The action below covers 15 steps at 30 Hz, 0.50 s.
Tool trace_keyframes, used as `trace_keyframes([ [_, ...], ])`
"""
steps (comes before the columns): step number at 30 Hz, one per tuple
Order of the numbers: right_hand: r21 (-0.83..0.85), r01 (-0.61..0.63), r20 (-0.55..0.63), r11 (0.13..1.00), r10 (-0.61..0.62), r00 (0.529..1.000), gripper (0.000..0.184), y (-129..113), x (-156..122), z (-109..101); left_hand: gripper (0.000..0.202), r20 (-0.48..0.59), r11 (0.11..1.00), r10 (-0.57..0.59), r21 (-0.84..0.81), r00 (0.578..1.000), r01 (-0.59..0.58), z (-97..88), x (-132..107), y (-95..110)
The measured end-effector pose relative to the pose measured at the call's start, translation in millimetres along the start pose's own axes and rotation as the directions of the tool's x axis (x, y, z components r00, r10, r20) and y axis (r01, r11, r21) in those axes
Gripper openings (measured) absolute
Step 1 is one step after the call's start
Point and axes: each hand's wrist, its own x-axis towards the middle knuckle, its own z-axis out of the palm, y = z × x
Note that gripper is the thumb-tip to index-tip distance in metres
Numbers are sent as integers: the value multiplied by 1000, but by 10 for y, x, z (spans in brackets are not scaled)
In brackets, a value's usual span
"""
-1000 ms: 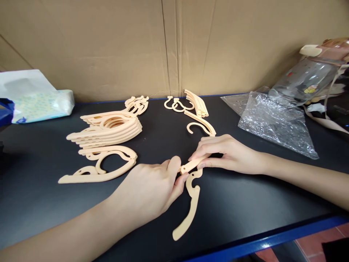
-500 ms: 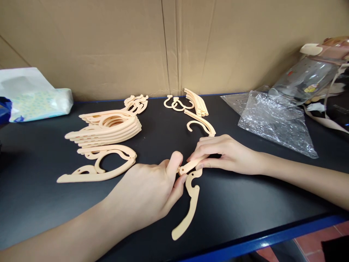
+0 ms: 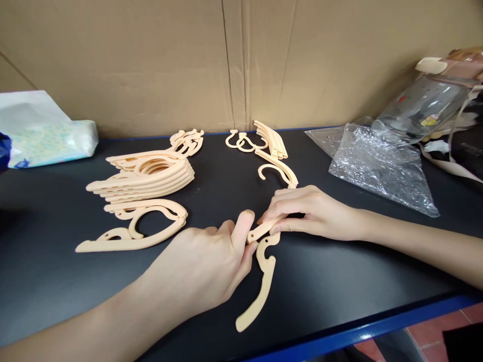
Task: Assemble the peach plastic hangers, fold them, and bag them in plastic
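Observation:
A beige folding hanger (image 3: 264, 230) is held low over the black tabletop between my two hands. My right hand (image 3: 311, 211) pinches one of its short arms from the right, between thumb and fingers. From the left, my left hand (image 3: 211, 261) is closed at that arm's end, thumb up and index fingertip beneath; whatever lies inside its curled fingers is hidden. A curved hanger arm (image 3: 260, 296) hangs down towards the front edge below the fingers. Just beyond my right hand lies another curved arm with a hook (image 3: 277, 171).
Folded hangers (image 3: 147, 181) are stacked at left, with one hanger (image 3: 128, 244) in front. Loose hooks (image 3: 241, 142) and a bundle of arms (image 3: 273, 141) lie at the back near cardboard (image 3: 158, 65). A tissue pack (image 3: 53, 146), clear plastic bag (image 3: 381, 168) and bottle (image 3: 426, 105) flank them.
My left thumb and fingertips have shifted slightly at the arm's end, and a small bit visible beside the thumb is now hidden. My right hand keeps its grip. The view moved slightly.

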Motion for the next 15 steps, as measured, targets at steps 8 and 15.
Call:
trace_keyframes([
  [8,7,36,-10,999,-36,999,18,33,-11,9,23,-24,998,33,57,999,-31,21,-2,4],
  [15,-21,40,-10,999,-40,999,17,34,-10,15,26,-10,994,63,91,998,-62,45,-28,-5],
])
